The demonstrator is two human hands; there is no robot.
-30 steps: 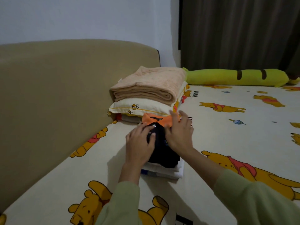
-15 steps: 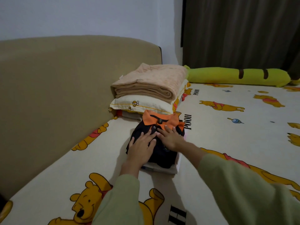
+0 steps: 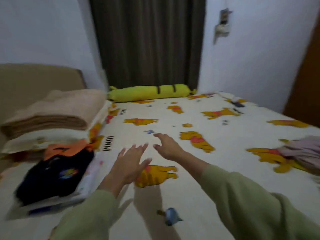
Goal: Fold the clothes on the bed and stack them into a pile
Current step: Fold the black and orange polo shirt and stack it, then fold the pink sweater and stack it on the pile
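Observation:
A folded black garment with an orange collar (image 3: 57,172) tops a small pile of folded white clothes (image 3: 83,189) at the left of the bed. My left hand (image 3: 129,163) hovers open above the sheet, just right of the pile. Farther right, my right hand (image 3: 166,146) is open too, fingers spread, holding nothing. A crumpled pinkish-grey garment (image 3: 301,153) lies unfolded at the right edge of the view. The frame is motion-blurred.
A folded beige blanket (image 3: 57,111) rests on a pillow (image 3: 43,141) by the tan headboard (image 3: 34,78). A yellow bolster (image 3: 149,92) lies along the dark curtain (image 3: 147,40). A small dark object (image 3: 238,104) sits at the far corner of the cartoon-bear bedsheet (image 3: 173,118).
Both hands have lifted off the black garment and moved right over the sheet. The view has swung right, bringing the unfolded garment into sight.

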